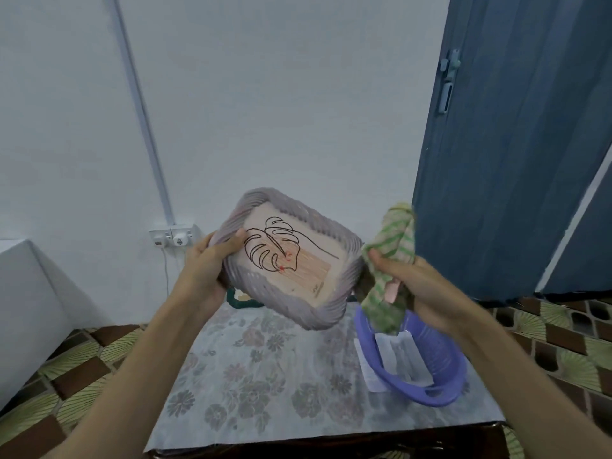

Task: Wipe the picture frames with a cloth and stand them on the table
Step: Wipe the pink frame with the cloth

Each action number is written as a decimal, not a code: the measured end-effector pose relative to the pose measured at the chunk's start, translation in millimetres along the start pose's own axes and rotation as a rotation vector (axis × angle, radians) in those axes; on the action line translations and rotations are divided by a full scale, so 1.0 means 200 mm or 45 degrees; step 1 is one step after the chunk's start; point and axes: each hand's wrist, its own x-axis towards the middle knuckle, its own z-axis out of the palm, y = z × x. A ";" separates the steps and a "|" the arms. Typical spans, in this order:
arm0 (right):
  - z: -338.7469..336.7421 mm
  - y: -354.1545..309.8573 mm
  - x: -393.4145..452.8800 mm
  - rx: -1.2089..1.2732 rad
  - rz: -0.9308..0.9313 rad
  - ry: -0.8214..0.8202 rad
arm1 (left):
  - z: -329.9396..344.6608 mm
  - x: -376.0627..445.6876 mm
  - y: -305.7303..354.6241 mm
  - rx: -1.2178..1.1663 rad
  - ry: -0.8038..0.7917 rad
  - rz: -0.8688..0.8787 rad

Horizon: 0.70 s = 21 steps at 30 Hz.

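Head view: my left hand (203, 266) grips the left edge of a picture frame (288, 260), thumb curled over its ribbed grey border, holding it tilted in the air above the table (251, 376). The frame shows a line-drawn leaf on a pale panel. My right hand (402, 273) is closed around a green striped cloth (394, 246), bunched just beside the frame's right edge. Below it, a purple basket (440, 389) sits on the floral tablecloth, papers inside.

Leaf-print picture frame (291, 256) held tilted, green striped cloth (390, 256) bunched
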 end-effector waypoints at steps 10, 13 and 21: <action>0.05 -0.04 0.05 0.102 -0.228 0.203 | -0.05 -0.06 0.06 0.410 -0.415 -0.112; 0.05 -0.05 0.05 0.284 -0.174 0.142 | 0.02 -0.06 0.03 0.265 -0.176 0.010; -0.02 0.06 -0.01 0.537 -0.019 0.138 | 0.05 -0.07 -0.05 0.140 0.181 0.338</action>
